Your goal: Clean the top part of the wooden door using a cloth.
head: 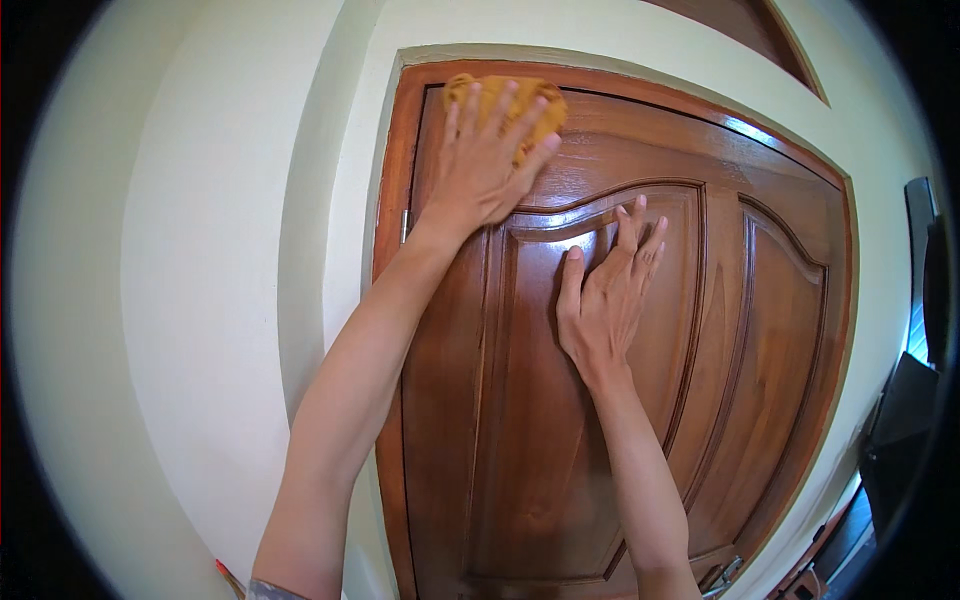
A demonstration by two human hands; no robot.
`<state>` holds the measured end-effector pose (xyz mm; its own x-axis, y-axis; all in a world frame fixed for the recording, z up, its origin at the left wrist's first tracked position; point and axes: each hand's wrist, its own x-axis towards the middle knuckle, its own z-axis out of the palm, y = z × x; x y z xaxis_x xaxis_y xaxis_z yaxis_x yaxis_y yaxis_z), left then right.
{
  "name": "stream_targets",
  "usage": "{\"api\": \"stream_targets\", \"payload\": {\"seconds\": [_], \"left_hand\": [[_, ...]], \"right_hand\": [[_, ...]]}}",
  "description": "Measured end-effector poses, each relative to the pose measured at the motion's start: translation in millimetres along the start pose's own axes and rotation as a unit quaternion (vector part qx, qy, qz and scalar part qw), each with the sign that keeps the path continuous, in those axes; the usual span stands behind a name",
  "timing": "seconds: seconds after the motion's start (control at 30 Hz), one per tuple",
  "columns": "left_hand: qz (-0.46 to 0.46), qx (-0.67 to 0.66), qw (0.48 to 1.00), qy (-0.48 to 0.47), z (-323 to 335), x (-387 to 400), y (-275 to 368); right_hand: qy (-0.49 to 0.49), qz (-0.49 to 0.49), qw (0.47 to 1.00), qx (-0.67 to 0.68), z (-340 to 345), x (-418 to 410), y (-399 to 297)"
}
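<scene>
My left hand [484,169] presses a mustard-yellow cloth [554,112] flat against the upper left corner of a brown panelled wooden door [540,427]. Its fingers are spread over the cloth, which partly overlaps the top of the wooden door frame [392,169]. Lower and to the right, my right hand [611,292] holds nothing. Those fingers are apart and lie close to the arched raised panel [536,360]; whether they all touch the wood I cannot tell. The door appears closed in its frame.
A metal hinge [406,226] shows at the door's left edge, and a metal lever handle [724,576] at the lower right. Cream walls [202,262] surround the frame. Dark objects [900,427] stand at the far right. A red-tipped object [225,574] is at the lower left.
</scene>
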<state>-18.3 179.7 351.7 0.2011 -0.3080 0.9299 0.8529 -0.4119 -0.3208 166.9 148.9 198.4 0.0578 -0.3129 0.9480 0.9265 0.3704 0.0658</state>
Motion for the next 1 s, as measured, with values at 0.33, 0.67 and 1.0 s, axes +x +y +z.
{"api": "stream_targets", "payload": {"seconds": [0.33, 0.67, 1.0], "left_hand": [[-0.090, 0.024, 0.996, 0.000, -2.7, -19.4, 0.1], [-0.154, 0.052, 0.986, 0.032, -2.0, -34.2, -0.5], [-0.161, -0.008, 0.987, 0.025, -12.0, -49.5, 6.2]], "right_hand": [[-0.012, 0.013, 1.000, -0.002, -4.2, 0.9, 2.3], [-0.019, 0.014, 1.000, -0.017, -5.4, 1.6, 1.0], [-0.017, 0.021, 0.999, -0.023, -5.1, -0.5, -0.1]]}}
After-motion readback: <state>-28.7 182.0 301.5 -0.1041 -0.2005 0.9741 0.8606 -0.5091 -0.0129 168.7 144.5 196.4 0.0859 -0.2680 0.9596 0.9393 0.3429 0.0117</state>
